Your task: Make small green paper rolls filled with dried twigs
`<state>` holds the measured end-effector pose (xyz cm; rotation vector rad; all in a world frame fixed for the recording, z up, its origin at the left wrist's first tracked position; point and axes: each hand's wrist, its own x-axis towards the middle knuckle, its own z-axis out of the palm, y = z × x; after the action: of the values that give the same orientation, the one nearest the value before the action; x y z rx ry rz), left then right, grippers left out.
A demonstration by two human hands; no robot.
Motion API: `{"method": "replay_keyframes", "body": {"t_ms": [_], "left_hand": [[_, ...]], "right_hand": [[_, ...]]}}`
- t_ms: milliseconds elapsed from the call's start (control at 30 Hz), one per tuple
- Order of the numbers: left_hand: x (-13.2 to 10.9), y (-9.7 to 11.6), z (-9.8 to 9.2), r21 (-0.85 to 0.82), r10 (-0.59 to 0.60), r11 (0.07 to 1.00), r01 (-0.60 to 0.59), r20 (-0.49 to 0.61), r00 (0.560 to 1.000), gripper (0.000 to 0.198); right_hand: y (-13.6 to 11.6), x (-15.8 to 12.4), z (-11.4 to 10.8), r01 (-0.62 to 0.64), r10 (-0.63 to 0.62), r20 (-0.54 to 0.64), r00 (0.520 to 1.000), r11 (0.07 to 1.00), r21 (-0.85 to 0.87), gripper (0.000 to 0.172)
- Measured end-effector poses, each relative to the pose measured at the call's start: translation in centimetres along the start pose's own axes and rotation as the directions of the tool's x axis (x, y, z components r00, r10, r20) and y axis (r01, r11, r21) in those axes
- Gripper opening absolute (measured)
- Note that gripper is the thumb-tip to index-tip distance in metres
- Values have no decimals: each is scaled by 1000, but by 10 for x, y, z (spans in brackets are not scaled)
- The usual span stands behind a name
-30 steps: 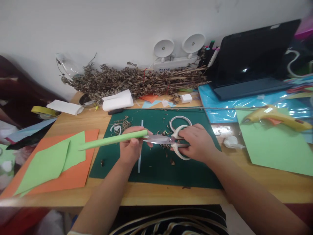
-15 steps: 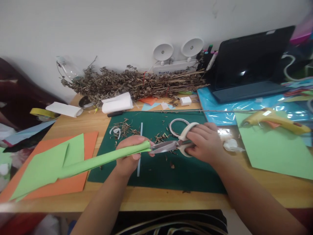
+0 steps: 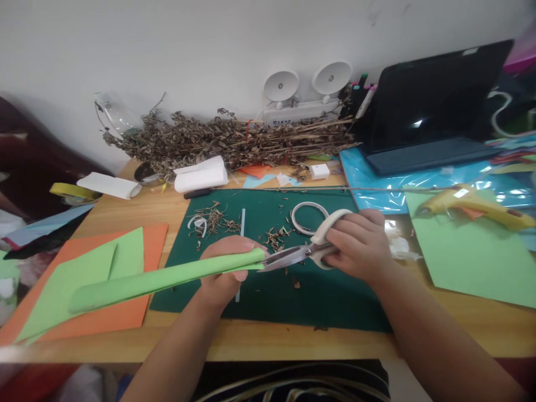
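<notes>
My left hand [image 3: 224,262] is closed around a folded strip of light green paper [image 3: 163,280], whose long end reaches left over other green sheets. In my right hand [image 3: 360,244] is a pair of scissors [image 3: 288,257] with off-white handles, my fingers through the loops. The slightly parted blades meet the right end of the strip, close to my left fingertips. Both hands are above a dark green cutting mat [image 3: 268,304]. Behind the scissors lies a roll of white tape [image 3: 309,219]. A narrow pale strip [image 3: 243,223] passes under my left hand.
Dried plant stems [image 3: 234,139] lie along the wall. Green sheets rest on orange paper [image 3: 125,312] at left. A yellow glue gun [image 3: 477,206] lies on green paper [image 3: 481,262] at right, before a dark tablet [image 3: 435,100]. Plant scraps [image 3: 213,218] litter the mat.
The scissors and my right hand have shifted slightly right. The strip's left end now looks wider and reaches further left. My left hand keeps its hold.
</notes>
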<state>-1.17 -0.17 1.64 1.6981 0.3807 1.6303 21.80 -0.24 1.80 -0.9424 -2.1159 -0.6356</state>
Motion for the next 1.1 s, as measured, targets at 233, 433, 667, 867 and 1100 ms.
{"method": "replay_keyframes", "body": {"t_ms": [233,433,667,867,1100], "left_hand": [[0,1,0,-3,10,1000,-10,7,1000,25],[-1,3,1,33,-39,999,40,-23,999,25],[-4,1,6,2,-70,997,71,-145,987,22],[-7,-2,8,40,-40,998,49,-197,980,20],[-4,-2,11,40,-70,996,82,-243,968,15]], "right_hand": [[0,-1,0,-6,6,-12,1000,1000,-8,8],[-1,-4,-3,-55,57,50,997,997,-51,8],[-3,-1,-2,-68,68,82,994,998,-12,7],[-8,2,3,-122,105,180,978,989,89,4],[-15,6,4,-290,136,438,889,907,307,19]]}}
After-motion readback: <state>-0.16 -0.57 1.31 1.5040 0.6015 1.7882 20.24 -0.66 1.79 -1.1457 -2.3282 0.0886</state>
